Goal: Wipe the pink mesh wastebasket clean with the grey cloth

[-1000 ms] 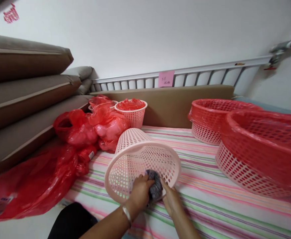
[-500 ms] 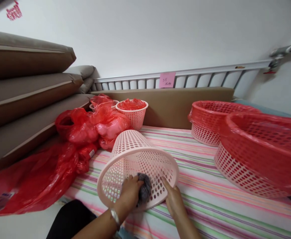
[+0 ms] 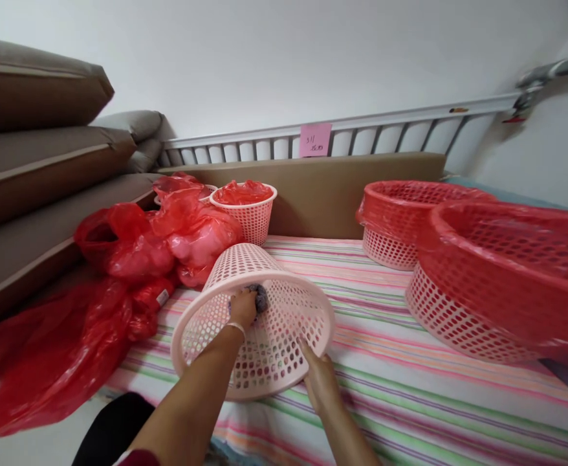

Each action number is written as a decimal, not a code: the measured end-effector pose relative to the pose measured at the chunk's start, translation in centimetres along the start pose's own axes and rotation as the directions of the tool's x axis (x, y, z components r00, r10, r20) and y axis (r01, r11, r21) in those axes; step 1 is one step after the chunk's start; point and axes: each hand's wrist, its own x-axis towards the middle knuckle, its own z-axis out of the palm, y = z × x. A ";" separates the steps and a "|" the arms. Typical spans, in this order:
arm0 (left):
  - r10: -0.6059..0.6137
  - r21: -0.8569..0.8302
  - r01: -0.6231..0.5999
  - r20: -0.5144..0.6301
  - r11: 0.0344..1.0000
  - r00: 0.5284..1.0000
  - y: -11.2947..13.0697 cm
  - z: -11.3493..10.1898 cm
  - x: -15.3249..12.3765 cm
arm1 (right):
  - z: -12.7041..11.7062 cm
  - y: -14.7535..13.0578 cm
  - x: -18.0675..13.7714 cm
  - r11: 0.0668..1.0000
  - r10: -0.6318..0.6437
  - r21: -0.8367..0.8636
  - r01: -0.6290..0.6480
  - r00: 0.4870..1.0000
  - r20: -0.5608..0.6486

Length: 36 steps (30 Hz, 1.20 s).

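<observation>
A pale pink perforated basket [image 3: 284,304] lies on its side on the striped sheet, its mouth turned toward me. My left hand [image 3: 243,307] is deep inside it, closed on a dark grey cloth [image 3: 261,296] pressed against the inner wall near the bottom. My right hand [image 3: 319,375] rests at the basket's lower right rim, fingers curled over the edge and steadying it.
Crumpled red plastic bags [image 3: 133,252] lie at the left beside stacked brown cushions [image 3: 36,168]. A small pink basket lined in red [image 3: 245,210] stands behind. Two large baskets with red liners [image 3: 497,272] sit at the right. A railing with a pink note [image 3: 312,140] runs along the back.
My left hand has pushed the grey cloth from the basket's rim deep into its interior. The basket has shifted slightly left; my right hand stays at the rim.
</observation>
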 end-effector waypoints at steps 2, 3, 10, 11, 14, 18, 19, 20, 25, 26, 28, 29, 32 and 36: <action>0.014 -0.025 -0.014 0.016 1.000 1.000 0.4 -0.2 -0.7 | 0.0 0.1 0.0 1.000 -0.011 0.017 0.011 1.000 -0.015; 0.028 -0.039 -0.027 0.019 0.999 0.999 0.8 -0.3 -1.5 | 0.0 0.1 0.0 1.000 -0.011 0.021 0.012 1.000 -0.022; 0.324 -0.184 -0.305 0.079 0.934 0.943 3.7 -0.5 -14.3 | -0.4 0.7 0.3 0.996 -0.086 -0.010 0.085 0.995 -0.051; 0.370 -0.217 -0.344 0.094 0.914 0.924 3.7 -0.4 -16.0 | -0.4 0.8 0.3 0.995 -0.097 -0.019 0.097 0.994 -0.050; 0.442 -0.319 -0.391 0.106 0.864 0.891 3.1 -0.3 -18.5 | -0.3 0.9 0.2 0.996 -0.093 -0.015 0.093 0.995 -0.021; 0.336 -0.308 -0.305 0.053 0.901 0.940 2.9 -0.6 -16.1 | -0.2 0.8 0.0 0.996 -0.087 0.014 0.087 0.996 -0.003; 0.301 -0.290 -0.281 0.028 0.915 0.953 3.0 -0.6 -14.9 | -0.1 0.7 0.0 0.998 -0.061 0.029 0.061 0.998 0.005; 0.270 -0.271 -0.259 0.004 0.927 0.963 3.2 -0.6 -13.6 | -0.1 0.6 -0.1 0.998 -0.031 0.047 0.031 0.999 0.016; 0.097 -0.179 -0.109 -0.076 0.978 0.992 3.9 0.1 -6.6 | 0.0 0.2 -0.2 0.994 0.034 0.101 -0.037 0.999 0.028; 0.045 -0.163 -0.060 -0.091 0.985 0.995 3.8 0.3 -5.2 | 0.0 0.3 -0.2 0.995 0.036 0.097 -0.039 0.999 0.027; -0.043 -0.135 0.027 -0.112 0.990 0.993 3.2 0.6 -2.6 | 0.0 0.3 -0.2 0.996 0.040 0.082 -0.041 0.999 0.023; -0.071 -0.124 0.056 -0.119 0.991 0.990 2.9 0.8 -1.5 | 0.0 0.4 -0.1 0.996 0.044 0.075 -0.046 0.999 0.021; -0.080 -0.105 0.066 -0.133 0.992 0.988 2.0 1.2 0.8 | -0.1 0.7 0.2 0.996 0.059 0.067 -0.060 0.998 0.008; -0.008 -0.127 -0.006 -0.110 0.992 0.994 1.6 1.3 1.5 | -0.2 1.0 0.7 0.997 0.044 0.071 -0.043 0.999 -0.015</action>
